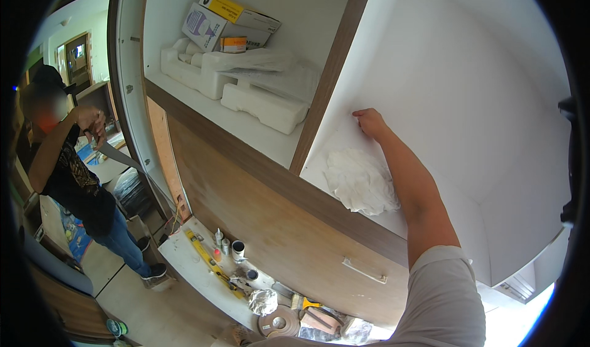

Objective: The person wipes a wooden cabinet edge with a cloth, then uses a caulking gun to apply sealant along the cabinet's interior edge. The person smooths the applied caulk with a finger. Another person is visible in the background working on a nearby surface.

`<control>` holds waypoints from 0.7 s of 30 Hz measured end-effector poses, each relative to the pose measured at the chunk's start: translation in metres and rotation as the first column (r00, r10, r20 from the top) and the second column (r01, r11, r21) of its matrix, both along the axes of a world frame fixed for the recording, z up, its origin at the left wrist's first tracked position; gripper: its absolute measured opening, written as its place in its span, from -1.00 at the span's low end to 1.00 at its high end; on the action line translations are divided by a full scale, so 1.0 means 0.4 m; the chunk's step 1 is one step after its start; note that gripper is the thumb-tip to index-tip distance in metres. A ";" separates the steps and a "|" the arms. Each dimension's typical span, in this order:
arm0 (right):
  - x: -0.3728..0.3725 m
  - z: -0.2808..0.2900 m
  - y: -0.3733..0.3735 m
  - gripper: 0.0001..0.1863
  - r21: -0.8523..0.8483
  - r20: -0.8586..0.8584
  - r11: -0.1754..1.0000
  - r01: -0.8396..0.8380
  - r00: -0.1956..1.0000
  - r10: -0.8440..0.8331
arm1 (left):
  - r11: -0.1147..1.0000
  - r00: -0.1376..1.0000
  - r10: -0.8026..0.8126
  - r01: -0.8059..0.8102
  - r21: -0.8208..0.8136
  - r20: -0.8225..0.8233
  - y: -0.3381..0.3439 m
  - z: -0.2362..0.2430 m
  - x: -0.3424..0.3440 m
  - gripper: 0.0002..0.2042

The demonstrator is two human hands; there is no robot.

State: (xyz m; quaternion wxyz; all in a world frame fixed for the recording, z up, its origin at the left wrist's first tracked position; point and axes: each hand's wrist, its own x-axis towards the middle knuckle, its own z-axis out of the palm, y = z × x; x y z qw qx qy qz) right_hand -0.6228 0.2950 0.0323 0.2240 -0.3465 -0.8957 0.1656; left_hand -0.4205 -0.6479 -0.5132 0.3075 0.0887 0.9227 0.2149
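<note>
My right hand [371, 123] reaches into the white right-hand cabinet compartment [442, 83], index finger stretched toward the inner left side and the other fingers bent; I see nothing held. A crumpled white cloth [358, 181] lies on the compartment floor just below that hand, beside my forearm. In the neighboring shelf compartment [227, 135], two boxes [212, 27], a small orange container [233, 45] and white foam packing [261, 107] with clear plastic are piled. My left hand is out of view.
At left a co-worker [86, 181] stands by a doorway, raised hands near a grey blade-like piece [123, 156]. Below the cabinet, a cluttered ledge [178, 255] holds a yellow level [203, 247], several cans and bottles, a brush [301, 301] and a roll [270, 325]. A handle [362, 270] sits on the panel.
</note>
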 end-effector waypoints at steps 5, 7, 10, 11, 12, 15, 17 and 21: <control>-0.011 -0.001 0.002 -0.58 0.171 0.104 0.985 -0.028 0.995 0.011 | 0.983 0.978 0.182 -0.184 0.013 0.101 -0.019 -0.011 0.027 -0.81; -0.014 0.000 -0.007 -0.59 0.174 0.109 0.985 -0.015 0.994 -0.004 | 0.968 0.960 0.243 -0.249 0.027 0.142 -0.024 -0.022 0.030 -0.79; -0.018 0.003 -0.016 -0.59 0.158 0.124 0.987 -0.019 0.992 0.000 | 0.940 0.926 0.324 -0.339 0.048 0.193 -0.032 -0.038 0.020 -0.75; -0.021 0.004 -0.018 -0.59 0.170 0.137 0.985 -0.009 0.991 -0.015 | 0.928 0.912 0.351 -0.370 0.056 0.211 -0.031 -0.043 0.014 -0.73; -0.022 0.005 -0.018 -0.59 0.179 0.145 0.984 -0.013 0.989 -0.013 | 0.915 0.898 0.375 -0.399 0.066 0.230 -0.031 -0.045 0.007 -0.71; -0.025 0.003 -0.018 -0.58 0.196 0.177 0.981 -0.014 0.984 -0.021 | 0.876 0.857 0.438 -0.475 0.084 0.273 -0.025 -0.042 -0.005 -0.65; -0.024 0.000 -0.021 -0.58 0.233 0.198 0.972 -0.024 0.980 -0.023 | 0.839 0.825 0.475 -0.529 0.124 0.305 -0.019 -0.037 -0.012 -0.64; -0.017 0.000 -0.042 -0.59 0.323 0.228 0.945 -0.046 0.973 -0.031 | 0.808 0.785 0.509 -0.577 0.117 0.353 -0.032 -0.026 -0.012 -0.64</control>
